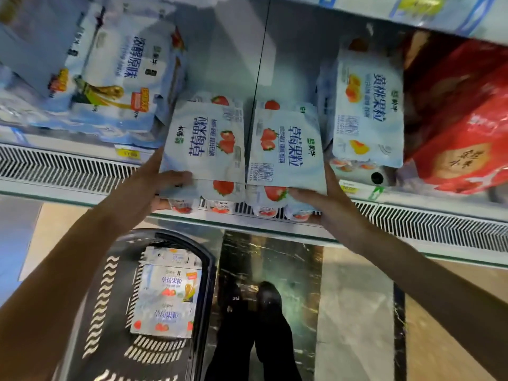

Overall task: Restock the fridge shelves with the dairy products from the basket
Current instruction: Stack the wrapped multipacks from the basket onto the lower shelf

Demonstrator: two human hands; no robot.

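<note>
Left hand [165, 188] grips left yogurt pack [204, 144], right hand [323, 206] grips right yogurt pack [286, 149]; advise pushing both level toward 12 o'clock, fully onto shelf [68, 141].

**Count around the basket**

Two strawberry yogurt packs [204, 144] sit side by side above the basket [100, 298]. One peach yogurt pack [368, 111] lies up and right of it, and one red box [461, 149] farther right. One plain yogurt pack [123, 86] reads clearly up and left. Inside the basket are at least two strawberry packs [167, 292]. Two hands show: left hand [165, 185], right hand [316, 200]. Two dark shoes [268, 295] stand just right of the basket.
</note>
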